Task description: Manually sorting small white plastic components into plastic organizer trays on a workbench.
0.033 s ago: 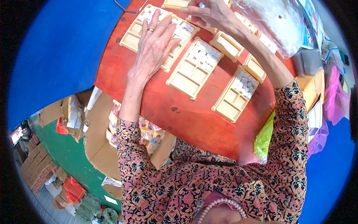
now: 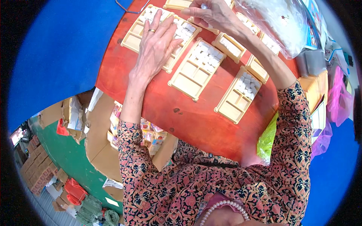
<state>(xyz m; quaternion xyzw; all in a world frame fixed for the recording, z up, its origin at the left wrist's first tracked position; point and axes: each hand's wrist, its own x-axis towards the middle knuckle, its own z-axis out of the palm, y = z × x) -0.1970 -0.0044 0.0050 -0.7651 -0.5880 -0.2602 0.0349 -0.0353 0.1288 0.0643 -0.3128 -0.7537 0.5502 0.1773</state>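
Note:
My left hand (image 2: 156,49) lies palm down with its fingers spread over two cream compartment trays, the far-left tray (image 2: 132,40) and the one beside it (image 2: 168,67). Its fingertips rest among small white pieces (image 2: 150,14). Farther off and to the right, my right hand (image 2: 217,16) is closed in a pinch at the far trays. A small whitish piece (image 2: 204,6) shows between its fingers, partly hidden by them. Nearer me, another tray (image 2: 190,75) and a right-hand tray (image 2: 232,107) hold white pieces in their far compartments; their other compartments show bare bottoms.
Several smaller cream boxes (image 2: 235,55) of white pieces line the right side of the red table (image 2: 181,120). A clear plastic bag (image 2: 277,19) lies at the far right. Below the table's left edge stands an open carton (image 2: 103,150) with small colourful packets (image 2: 154,135).
My right hand has shifted very slightly, still pinched. My left hand and the trays have stayed in place.

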